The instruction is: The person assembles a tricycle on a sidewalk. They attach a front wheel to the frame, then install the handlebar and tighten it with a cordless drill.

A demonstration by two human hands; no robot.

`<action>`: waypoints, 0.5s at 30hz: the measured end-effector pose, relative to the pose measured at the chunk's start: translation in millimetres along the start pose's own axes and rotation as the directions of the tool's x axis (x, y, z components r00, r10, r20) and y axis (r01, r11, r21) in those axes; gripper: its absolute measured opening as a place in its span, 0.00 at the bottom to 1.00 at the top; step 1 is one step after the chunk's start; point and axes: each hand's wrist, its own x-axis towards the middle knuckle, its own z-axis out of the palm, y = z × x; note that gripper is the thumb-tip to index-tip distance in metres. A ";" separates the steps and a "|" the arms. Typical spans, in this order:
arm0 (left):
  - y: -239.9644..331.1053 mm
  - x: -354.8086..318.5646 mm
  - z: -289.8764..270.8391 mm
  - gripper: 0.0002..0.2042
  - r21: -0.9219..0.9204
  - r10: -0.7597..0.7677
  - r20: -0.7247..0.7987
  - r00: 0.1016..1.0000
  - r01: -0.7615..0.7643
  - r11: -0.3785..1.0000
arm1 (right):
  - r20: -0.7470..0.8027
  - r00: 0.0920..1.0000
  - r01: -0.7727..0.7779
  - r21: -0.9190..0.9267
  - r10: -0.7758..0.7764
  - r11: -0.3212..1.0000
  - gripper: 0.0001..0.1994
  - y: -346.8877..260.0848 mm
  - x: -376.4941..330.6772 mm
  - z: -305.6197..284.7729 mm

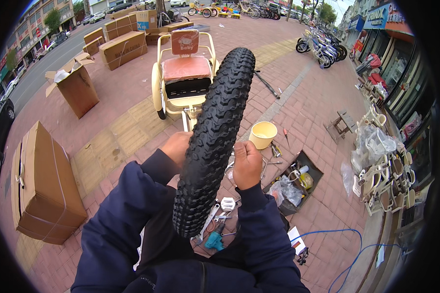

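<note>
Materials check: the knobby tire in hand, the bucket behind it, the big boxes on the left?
Tire: looks like matte black rubber, with raised block tread and no shine; both the left hand and the right hand have a closed grip on it. Bucket: probably plastic, smooth pale yellow with an even rim. Boxes: brown corrugated cardboard, dull, with folded flaps and strapping.

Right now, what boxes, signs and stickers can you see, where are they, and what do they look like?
Big cardboard box: left, brown, strapped.
Open cardboard box: upper left, brown, flaps up.
Stacked flat cartons: top, long, brown.
Seat-back label: on the cream tricycle, orange, rounded.
Shop sign: top right, blue.
Paper sheet: by the blue cable, white.
</note>
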 end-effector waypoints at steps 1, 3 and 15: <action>-7.0 1.2 3.2 0.15 0.142 0.041 0.038 0.998 -0.046 0.989 | 0.005 1.000 -0.015 0.012 0.015 1.000 0.17 0.8 1.0 -0.8; -16.1 2.7 10.6 0.09 -0.587 -0.343 -0.030 0.939 0.261 0.767 | -0.003 0.999 -0.036 0.013 0.036 0.999 0.17 1.4 1.4 -2.8; 0.9 19.1 0.2 0.08 -0.789 -0.830 0.354 0.432 0.615 -0.017 | 0.059 0.998 0.004 0.086 -0.009 0.996 0.16 -4.1 -0.1 -2.3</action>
